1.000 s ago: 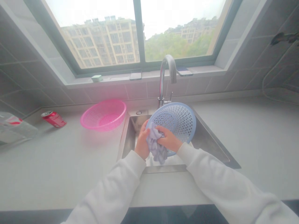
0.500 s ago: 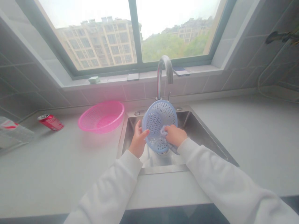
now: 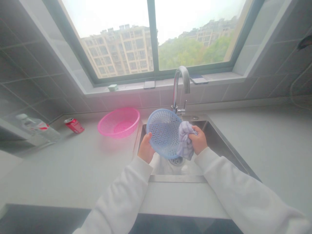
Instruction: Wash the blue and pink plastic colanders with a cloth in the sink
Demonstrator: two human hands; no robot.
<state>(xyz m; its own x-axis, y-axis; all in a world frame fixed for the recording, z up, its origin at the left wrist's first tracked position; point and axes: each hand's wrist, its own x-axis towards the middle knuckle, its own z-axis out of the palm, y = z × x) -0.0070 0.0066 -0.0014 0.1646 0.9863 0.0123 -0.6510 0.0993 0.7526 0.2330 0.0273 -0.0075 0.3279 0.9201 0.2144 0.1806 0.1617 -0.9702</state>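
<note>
My left hand [image 3: 146, 150] grips the lower left rim of a blue perforated basket [image 3: 163, 132], held on edge above the steel sink [image 3: 219, 143] with its hollow side facing me. My right hand [image 3: 199, 139] is closed on a crumpled pale lilac cloth [image 3: 185, 140], pressed against the basket's right rim. Both sleeves are white. The sink drain [image 3: 177, 160] shows just under the basket.
A curved chrome tap [image 3: 181, 85] stands behind the sink. A pink basket [image 3: 118, 123] sits on the counter to the left, then a red can [image 3: 73, 125] lying on its side and a plastic bottle [image 3: 36, 127]. A phone [image 3: 149, 84] and small items rest on the window sill.
The basket has turned its hollow side toward me. My right hand with the cloth has moved from the basket's lower middle to its right rim. The view shifted left.
</note>
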